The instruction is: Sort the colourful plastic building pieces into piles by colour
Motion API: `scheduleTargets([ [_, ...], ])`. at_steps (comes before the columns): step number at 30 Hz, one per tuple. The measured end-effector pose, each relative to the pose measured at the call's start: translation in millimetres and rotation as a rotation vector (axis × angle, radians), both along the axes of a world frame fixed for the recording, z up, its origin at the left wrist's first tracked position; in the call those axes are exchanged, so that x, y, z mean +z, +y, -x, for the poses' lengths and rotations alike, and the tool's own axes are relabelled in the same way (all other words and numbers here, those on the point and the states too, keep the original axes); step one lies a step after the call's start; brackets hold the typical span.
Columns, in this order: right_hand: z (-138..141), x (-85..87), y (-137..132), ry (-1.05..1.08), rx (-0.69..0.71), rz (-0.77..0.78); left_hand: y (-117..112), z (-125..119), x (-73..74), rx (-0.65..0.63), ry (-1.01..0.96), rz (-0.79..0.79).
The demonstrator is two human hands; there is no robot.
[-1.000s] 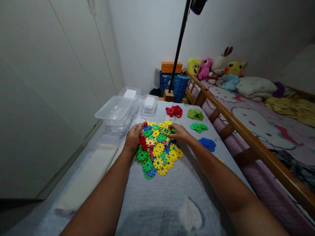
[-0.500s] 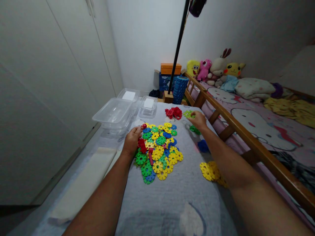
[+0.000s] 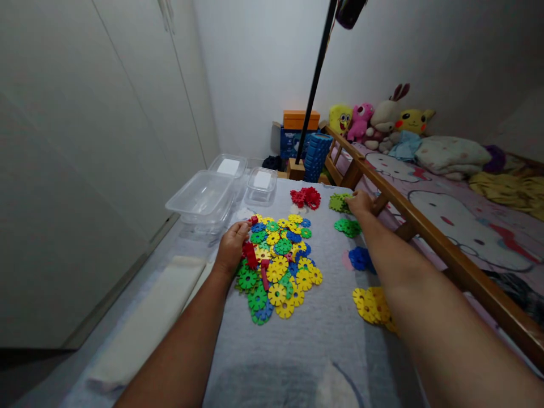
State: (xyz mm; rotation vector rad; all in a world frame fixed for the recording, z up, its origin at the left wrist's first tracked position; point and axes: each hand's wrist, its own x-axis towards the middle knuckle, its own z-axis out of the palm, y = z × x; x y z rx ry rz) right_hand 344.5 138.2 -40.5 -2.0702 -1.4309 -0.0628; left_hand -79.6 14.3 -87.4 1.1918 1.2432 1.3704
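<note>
A spread heap of notched plastic snowflake discs (image 3: pixel 278 266), yellow, green and blue, lies on the cloth-covered surface. At its left edge is my left hand (image 3: pixel 232 246), fingers curled together with a small red plastic piece (image 3: pixel 254 220) at the tips. Below that hand lies another red piece (image 3: pixel 250 256). My right hand (image 3: pixel 362 204) reaches far right, its fingers pinched at the edge of a light green snowflake disc group (image 3: pixel 339 202). Beneath it sit green discs (image 3: pixel 347 227), then blue discs (image 3: pixel 359 258) and yellow discs (image 3: pixel 372 306), the last two partly hidden by my forearm.
Clear plastic containers (image 3: pixel 202 195) stand at the back left, one smaller box (image 3: pixel 261 184) beside them. Red pieces (image 3: pixel 306 197) lie at the far edge. A wooden bed rail (image 3: pixel 403 209) runs along the right. A folded pale cloth (image 3: pixel 148 323) lies left.
My right hand has shifted right and slightly back, showing more of the light green discs. My left hand stays by the heap. The view has turned slightly left.
</note>
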Motion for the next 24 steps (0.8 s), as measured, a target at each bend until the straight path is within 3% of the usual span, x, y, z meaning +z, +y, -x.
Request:
scheduleTargets([
  [2, 8, 2.2, -5, 0.045, -0.116, 0.031, -1, 0, 0.8, -0.002, -0.007, -0.004],
  [4, 20, 5.0, -13, 0.063, -0.112, 0.010, -1, 0, 0.9, -0.003, -0.010, -0.012],
  [9, 66, 3.8, -40, 0.079, 0.165, -0.097, 1, 0, -2.7, -0.003, -0.006, -0.019],
  [13, 114, -12.3, -63, 0.144, 0.499, 0.054, 3, 0, -6.1, -0.013, 0.060, -0.059],
  [15, 136, -22.9, -72, 0.133, 0.601, 0.109, 3, -1, -6.2, -0.008, 0.135, -0.108],
  [19, 166, -39.6, -79, 0.055, 0.552, 0.202, -1, -2, -2.8, 0.013, 0.278, -0.200],
  [24, 182, -42.6, -79, 0.009, 0.490, 0.291, -7, -2, 2.2, 0.011, 0.403, -0.253],
])
